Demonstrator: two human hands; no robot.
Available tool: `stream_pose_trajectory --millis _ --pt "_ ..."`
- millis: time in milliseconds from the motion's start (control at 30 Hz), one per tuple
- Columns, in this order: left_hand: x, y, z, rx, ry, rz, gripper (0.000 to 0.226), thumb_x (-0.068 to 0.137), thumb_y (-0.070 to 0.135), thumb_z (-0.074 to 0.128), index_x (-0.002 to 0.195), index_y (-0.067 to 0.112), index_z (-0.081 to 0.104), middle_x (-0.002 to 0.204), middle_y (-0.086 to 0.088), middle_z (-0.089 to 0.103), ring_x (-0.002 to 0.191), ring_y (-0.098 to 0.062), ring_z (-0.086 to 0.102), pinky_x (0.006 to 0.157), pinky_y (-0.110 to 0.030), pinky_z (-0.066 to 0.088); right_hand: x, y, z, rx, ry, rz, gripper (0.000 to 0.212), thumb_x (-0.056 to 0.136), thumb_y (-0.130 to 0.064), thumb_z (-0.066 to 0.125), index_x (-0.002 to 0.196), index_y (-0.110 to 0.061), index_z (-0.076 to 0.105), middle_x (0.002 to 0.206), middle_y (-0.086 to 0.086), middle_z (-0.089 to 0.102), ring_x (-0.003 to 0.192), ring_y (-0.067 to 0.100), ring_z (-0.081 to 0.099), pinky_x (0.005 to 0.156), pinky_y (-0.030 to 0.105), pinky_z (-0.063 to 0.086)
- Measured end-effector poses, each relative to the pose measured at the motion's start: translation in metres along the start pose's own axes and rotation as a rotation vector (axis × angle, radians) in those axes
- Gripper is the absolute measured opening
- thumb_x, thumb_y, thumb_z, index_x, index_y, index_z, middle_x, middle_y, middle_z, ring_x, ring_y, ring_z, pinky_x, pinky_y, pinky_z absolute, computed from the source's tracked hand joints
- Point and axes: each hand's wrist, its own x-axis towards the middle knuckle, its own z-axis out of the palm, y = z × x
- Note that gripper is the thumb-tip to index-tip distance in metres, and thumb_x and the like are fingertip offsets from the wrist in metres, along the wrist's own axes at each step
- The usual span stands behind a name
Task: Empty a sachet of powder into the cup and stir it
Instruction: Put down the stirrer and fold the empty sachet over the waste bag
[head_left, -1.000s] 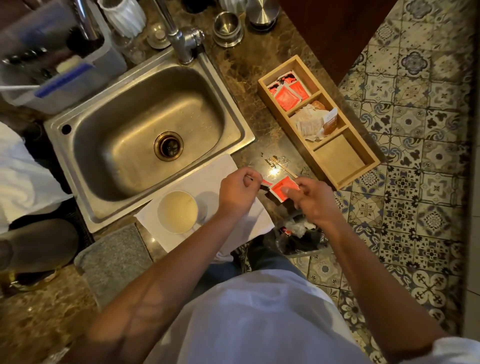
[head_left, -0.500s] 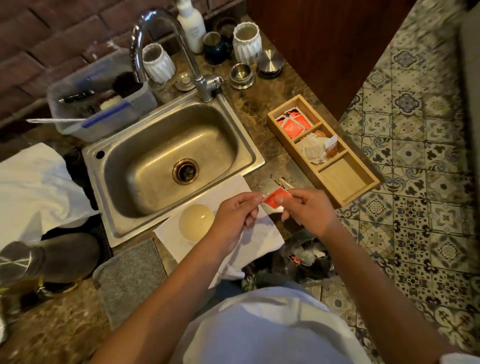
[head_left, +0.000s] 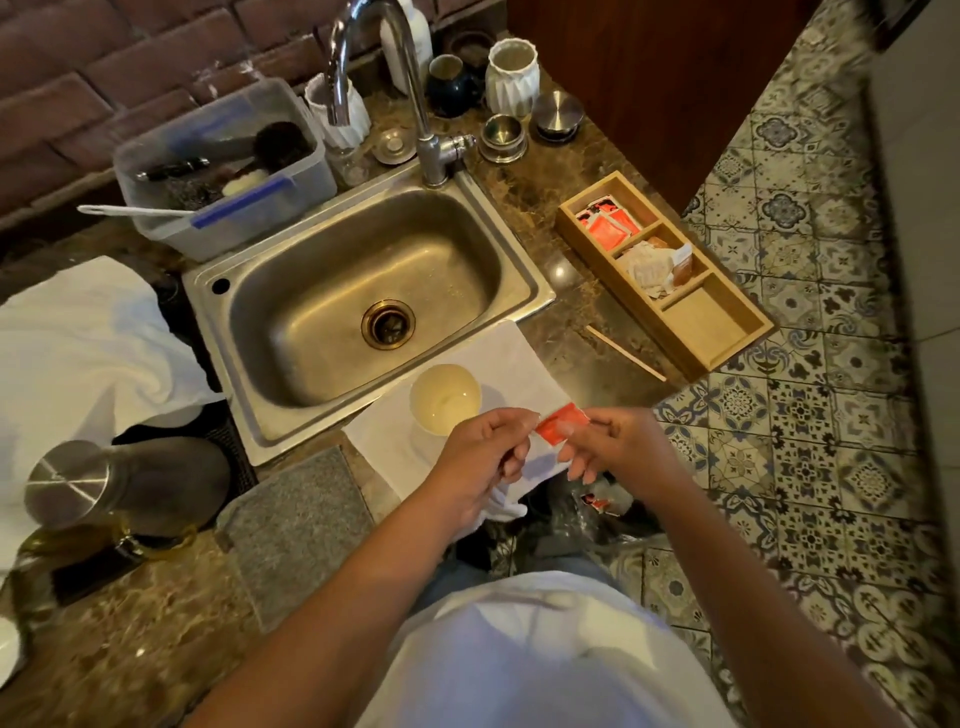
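Observation:
A small red sachet (head_left: 561, 423) is pinched between my left hand (head_left: 480, 457) and my right hand (head_left: 605, 447), just right of and nearer than the cup. The pale cup (head_left: 445, 399) holds a light liquid and stands on a white cloth (head_left: 511, 353) at the sink's front edge. A thin wooden stir stick (head_left: 626, 353) lies on the counter beside the wooden box. Both hands grip the sachet's top edge with thumb and fingers.
A steel sink (head_left: 363, 301) with a tap (head_left: 415, 104) lies behind the cup. A three-part wooden box (head_left: 727, 332) with more red sachets (head_left: 605, 226) sits on the right. A grey mat (head_left: 296, 525), a steel canister (head_left: 104, 483) and a white towel (head_left: 78, 343) lie left.
The view has tilted up, showing more of the tap and wall. Both hands with the sachet have stayed near the cup, shifting slightly toward me.

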Motion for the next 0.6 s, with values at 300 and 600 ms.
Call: stream_pose_trajectory --millis 300,600 --pt "-0.024 -0.028 -0.025 0.351 -0.07 0.151 0.011 0.096 0.023 0.071 0.093 0.018 0.08 0.052 0.008 0.058 0.048 -0.004 0.049 0.051 -0.016 0.043 -0.052 0.02 0.038 0.012 0.132 0.041 0.012 0.092 -0.031 0.075 0.085 -0.022 0.077 0.064 0.007 0.073 0.046 0.015 0.057 0.045 0.025 0.048" --pt "-0.024 -0.043 -0.002 0.362 -0.114 0.046 0.018 0.096 0.028 0.07 0.09 0.014 0.081 0.056 0.001 0.057 0.046 -0.01 0.041 0.047 -0.022 0.036 -0.095 0.045 0.04 0.254 0.281 0.118 0.02 0.098 -0.018 0.067 0.081 -0.019 0.077 0.063 0.004 0.068 0.048 0.016 0.052 0.045 0.022 0.046"
